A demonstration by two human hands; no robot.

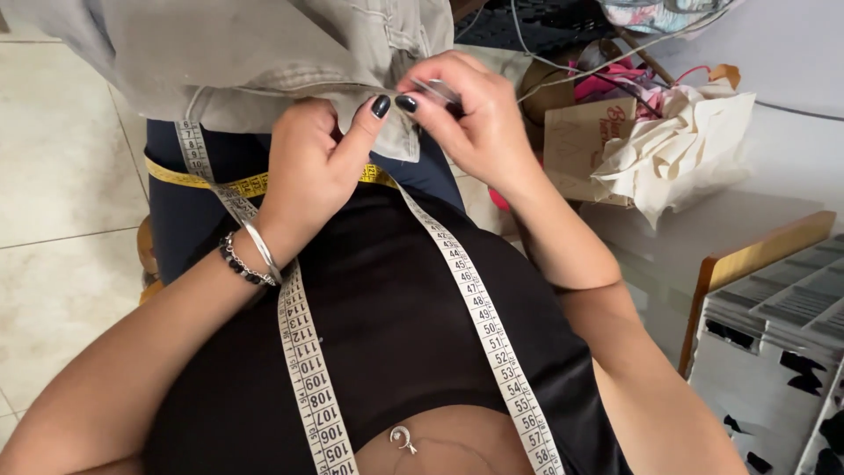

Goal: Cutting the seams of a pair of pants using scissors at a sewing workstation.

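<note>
Evidently mid-seam work: left hand (312, 163) pinches the grey garment (264, 53) hem before the chest, right hand (470, 114) grips a small tool (437, 91) there; next move needs steady, careful fingertip control

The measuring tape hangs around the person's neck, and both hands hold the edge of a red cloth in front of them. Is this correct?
Not quite: the cloth is pale grey-beige, not red, as the head view shows. The rest stands: the measuring tape hangs around the person's neck, and the left hand and right hand both hold the cloth's edge in front of them.
</note>
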